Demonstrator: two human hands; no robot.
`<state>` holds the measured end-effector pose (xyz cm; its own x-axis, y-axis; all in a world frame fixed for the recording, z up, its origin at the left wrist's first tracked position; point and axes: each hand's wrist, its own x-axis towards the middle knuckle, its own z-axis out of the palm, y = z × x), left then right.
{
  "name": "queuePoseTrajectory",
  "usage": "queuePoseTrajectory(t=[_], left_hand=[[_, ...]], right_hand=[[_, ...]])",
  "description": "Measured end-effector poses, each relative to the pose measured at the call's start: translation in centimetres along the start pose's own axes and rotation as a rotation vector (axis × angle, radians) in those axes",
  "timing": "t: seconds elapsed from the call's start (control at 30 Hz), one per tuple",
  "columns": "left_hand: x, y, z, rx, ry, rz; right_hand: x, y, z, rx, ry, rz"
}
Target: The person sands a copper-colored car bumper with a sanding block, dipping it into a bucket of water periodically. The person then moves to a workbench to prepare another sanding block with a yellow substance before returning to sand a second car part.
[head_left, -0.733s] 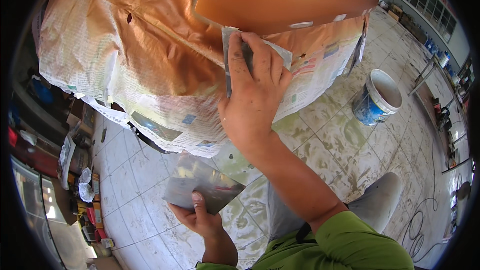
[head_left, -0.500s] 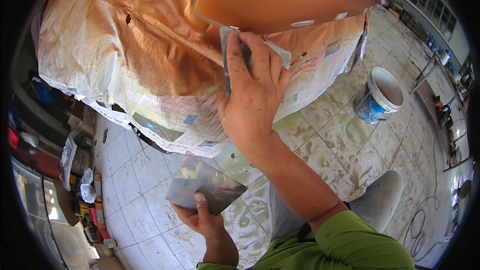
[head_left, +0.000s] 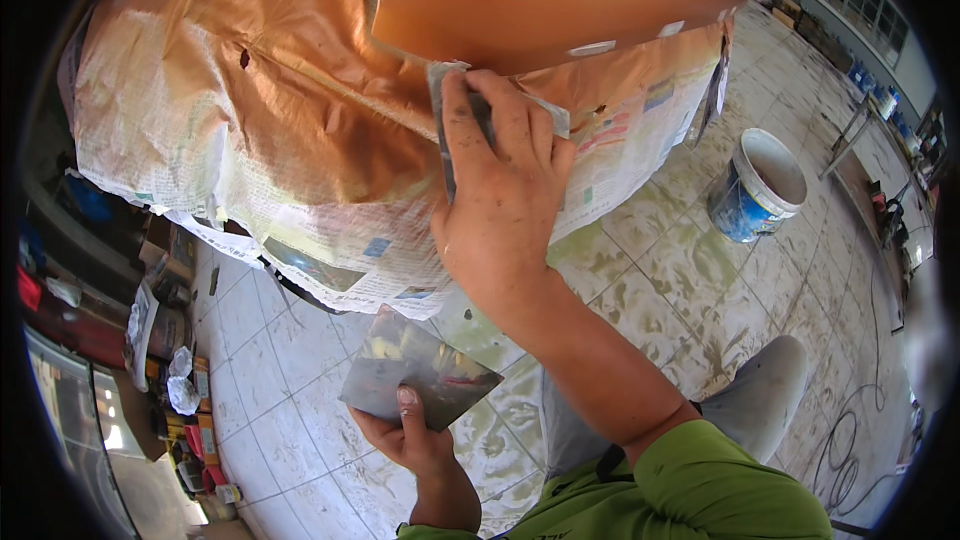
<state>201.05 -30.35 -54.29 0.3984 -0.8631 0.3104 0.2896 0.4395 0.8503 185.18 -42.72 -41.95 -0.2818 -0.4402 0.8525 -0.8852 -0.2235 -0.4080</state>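
My right hand is closed on a thin grey putty spreader, fingers stretched over its face. The spreader's upper edge meets the lower corner of an orange-copper painted panel; how firmly it touches there is hidden. Around and below the panel hangs masking newspaper, partly coated with the same paint. Lower down, my left hand grips a flat grey metal plate by its near edge, thumb on top. Yellowish putty and a reddish streak are smeared across that plate.
On the smeared tile floor at right stands a blue and white bucket. A cable lies coiled beyond my knee. Boxes and crumpled foil line the left side; a metal-legged bench is at far right.
The panel, masking paper and right hand appear slightly farther left in view. My left hand with the plate appears slightly to the right. Both hands keep their holds.
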Motion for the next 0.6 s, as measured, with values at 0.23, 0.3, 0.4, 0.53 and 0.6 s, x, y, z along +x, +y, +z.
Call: queuePoseTrajectory(t=[0.23, 0.3, 0.4, 0.53, 0.6], left_hand=[[0.1, 0.1, 0.4, -0.004, 0.071, -0.033], [-0.1, -0.1, 0.5, 0.012, 0.075, -0.038], [-0.5, -0.9, 0.4, 0.006, 0.021, -0.015], [-1.2, -1.4, 1.2, 0.012, 0.059, -0.066], [-1.6, -2.7, 1.7, 0.007, 0.01, -0.103]], right_hand=[[-0.3, -0.4, -1.1, 0.049, -0.022, 0.009], [0.1, 0.0, -1.0, 0.03, -0.008, 0.001], [0.2, 0.2, -0.9, 0.017, 0.01, 0.008], [-0.5, 0.9, -2.8, 0.076, -0.198, 0.033], [-1.8, 3.0, -5.3, 0.109, -0.2, 0.015]])
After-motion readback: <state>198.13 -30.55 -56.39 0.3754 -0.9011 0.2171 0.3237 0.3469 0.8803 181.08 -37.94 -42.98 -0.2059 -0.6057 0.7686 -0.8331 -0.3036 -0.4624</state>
